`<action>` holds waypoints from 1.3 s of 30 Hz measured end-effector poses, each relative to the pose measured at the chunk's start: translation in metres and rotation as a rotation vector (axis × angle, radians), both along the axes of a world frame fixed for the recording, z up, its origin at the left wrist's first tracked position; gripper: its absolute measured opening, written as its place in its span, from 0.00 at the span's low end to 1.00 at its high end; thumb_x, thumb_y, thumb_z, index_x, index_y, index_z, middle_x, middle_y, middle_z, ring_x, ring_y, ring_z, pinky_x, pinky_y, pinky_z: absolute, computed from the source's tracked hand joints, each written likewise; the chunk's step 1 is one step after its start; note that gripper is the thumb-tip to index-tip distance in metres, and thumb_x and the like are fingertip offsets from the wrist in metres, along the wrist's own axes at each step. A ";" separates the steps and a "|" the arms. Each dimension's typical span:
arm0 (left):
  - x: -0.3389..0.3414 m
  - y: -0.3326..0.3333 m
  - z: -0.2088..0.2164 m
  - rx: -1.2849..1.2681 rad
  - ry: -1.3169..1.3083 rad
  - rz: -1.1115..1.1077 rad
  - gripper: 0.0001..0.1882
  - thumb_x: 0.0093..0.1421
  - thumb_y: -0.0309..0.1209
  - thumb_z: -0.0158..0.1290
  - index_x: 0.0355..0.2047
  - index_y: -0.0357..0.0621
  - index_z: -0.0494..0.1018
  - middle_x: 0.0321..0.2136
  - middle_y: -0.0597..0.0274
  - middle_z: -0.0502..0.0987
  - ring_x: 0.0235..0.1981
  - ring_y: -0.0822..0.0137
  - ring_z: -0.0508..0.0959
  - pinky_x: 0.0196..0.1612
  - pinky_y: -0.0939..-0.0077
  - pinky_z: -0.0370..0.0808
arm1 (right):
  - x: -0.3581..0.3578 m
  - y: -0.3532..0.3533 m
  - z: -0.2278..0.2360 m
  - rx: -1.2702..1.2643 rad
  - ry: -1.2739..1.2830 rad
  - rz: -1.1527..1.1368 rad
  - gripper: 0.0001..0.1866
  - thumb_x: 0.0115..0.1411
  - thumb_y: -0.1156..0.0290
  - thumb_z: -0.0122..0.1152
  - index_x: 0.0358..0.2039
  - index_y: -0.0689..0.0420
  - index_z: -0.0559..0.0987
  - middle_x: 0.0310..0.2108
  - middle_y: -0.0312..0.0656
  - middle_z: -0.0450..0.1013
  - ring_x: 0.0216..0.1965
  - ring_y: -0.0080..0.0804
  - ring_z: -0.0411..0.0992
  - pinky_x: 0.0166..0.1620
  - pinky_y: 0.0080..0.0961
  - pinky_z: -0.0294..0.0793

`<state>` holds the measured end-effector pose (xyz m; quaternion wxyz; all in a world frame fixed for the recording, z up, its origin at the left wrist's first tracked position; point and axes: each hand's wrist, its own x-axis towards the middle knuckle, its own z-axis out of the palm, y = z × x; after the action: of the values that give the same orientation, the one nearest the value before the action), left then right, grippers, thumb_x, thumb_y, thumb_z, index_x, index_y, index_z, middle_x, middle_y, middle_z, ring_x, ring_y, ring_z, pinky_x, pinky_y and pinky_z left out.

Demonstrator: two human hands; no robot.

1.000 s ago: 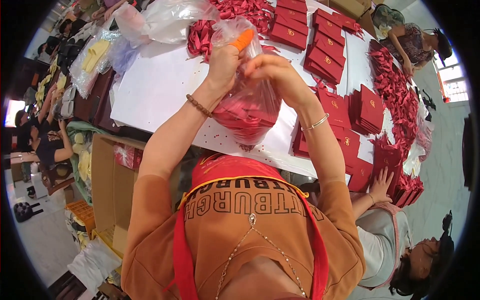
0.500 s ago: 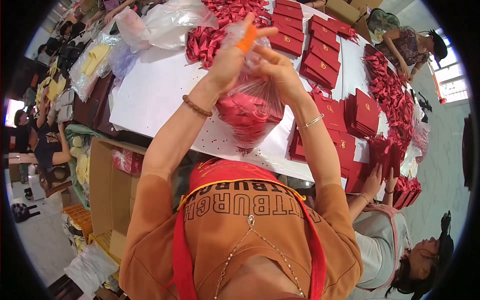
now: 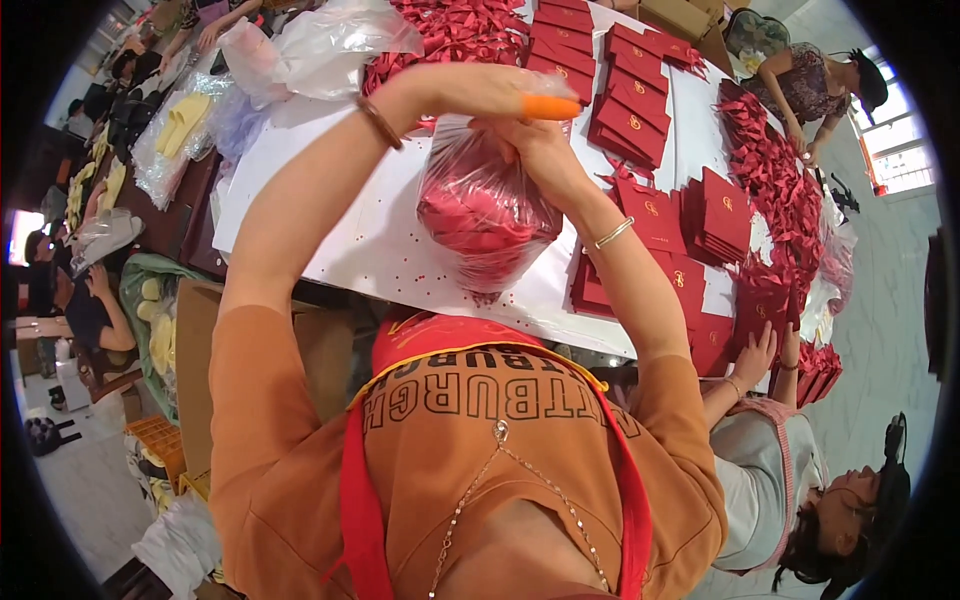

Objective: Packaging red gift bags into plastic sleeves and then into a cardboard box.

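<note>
The right hand [image 3: 543, 153] pinches the clear plastic bag [image 3: 490, 225] at its neck, beneath the left hand [image 3: 488, 92], whose grip I cannot tell.

Wide head-worn fisheye view, upright, facing steeply down past the shirt [image 3: 440, 490] at close range; left hand [image 3: 485, 95] and right hand [image 3: 540, 155] in the upper half, over the table [image 3: 370, 240]

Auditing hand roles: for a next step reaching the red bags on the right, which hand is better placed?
Probably the right hand: it's nearer the red bags, its forearm beside them; the left hand reaches from the opposite side.
</note>
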<state>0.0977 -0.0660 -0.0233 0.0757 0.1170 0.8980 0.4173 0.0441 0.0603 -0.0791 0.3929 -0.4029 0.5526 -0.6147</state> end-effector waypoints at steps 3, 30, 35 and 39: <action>0.009 -0.040 -0.006 0.241 -0.009 0.078 0.22 0.61 0.42 0.36 0.50 0.44 0.64 0.56 0.59 0.57 0.57 0.65 0.55 0.58 0.72 0.52 | -0.005 0.005 0.001 0.054 -0.096 -0.045 0.14 0.60 0.64 0.47 0.29 0.62 0.75 0.15 0.29 0.58 0.19 0.17 0.53 0.25 0.13 0.52; 0.069 -0.001 -0.038 0.268 0.414 0.575 0.19 0.50 0.31 0.51 0.43 0.43 0.70 0.39 0.50 0.72 0.40 0.59 0.73 0.41 0.73 0.68 | -0.022 -0.001 0.003 -0.012 -0.224 0.096 0.14 0.51 0.71 0.58 0.38 0.61 0.71 0.35 0.38 0.71 0.36 0.23 0.70 0.39 0.20 0.70; 0.047 -0.016 -0.050 0.033 0.235 0.308 0.21 0.45 0.31 0.54 0.43 0.44 0.70 0.59 0.57 0.50 0.62 0.57 0.40 0.60 0.65 0.43 | -0.021 0.001 0.008 0.001 -0.198 0.155 0.10 0.48 0.72 0.62 0.28 0.54 0.69 0.27 0.31 0.67 0.31 0.20 0.67 0.37 0.18 0.66; 0.042 -0.014 -0.063 0.130 0.238 0.339 0.19 0.44 0.27 0.55 0.40 0.43 0.71 0.56 0.65 0.58 0.61 0.57 0.44 0.59 0.63 0.46 | -0.032 0.002 0.010 0.028 -0.018 0.163 0.09 0.45 0.74 0.62 0.25 0.57 0.70 0.25 0.33 0.67 0.28 0.19 0.65 0.33 0.17 0.65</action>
<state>0.1395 -0.0798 -0.0859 -0.1098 0.0172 0.8787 0.4643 0.0120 0.0626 -0.0690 0.4521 -0.4354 0.5232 -0.5765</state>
